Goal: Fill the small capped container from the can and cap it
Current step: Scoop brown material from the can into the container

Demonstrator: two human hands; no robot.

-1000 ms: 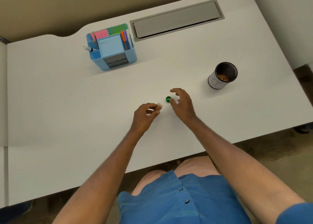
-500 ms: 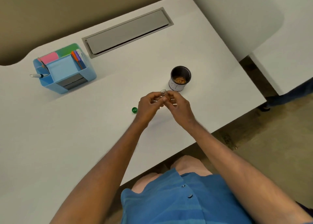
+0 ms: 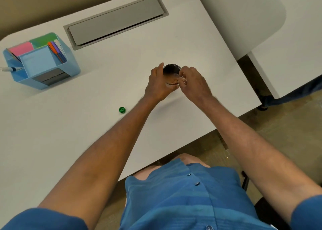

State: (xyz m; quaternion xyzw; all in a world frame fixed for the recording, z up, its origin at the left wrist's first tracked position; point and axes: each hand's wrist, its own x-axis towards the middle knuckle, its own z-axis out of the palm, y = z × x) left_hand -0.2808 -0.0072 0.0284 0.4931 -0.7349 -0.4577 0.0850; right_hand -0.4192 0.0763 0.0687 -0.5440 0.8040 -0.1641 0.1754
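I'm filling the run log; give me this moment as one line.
stage: filling | left hand: at can | right hand: fingers at can mouth | green cap: off, on desk

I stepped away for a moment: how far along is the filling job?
Done: the green cap is off, lying on the table. In hand: both hands, left and right, work at the can's mouth; the small container is hidden between them. Left: finish filling, then cap it.

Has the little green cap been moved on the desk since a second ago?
No. The green cap lies in the same spot relative to the blue organizer; only the camera swung and both hands went to the can.
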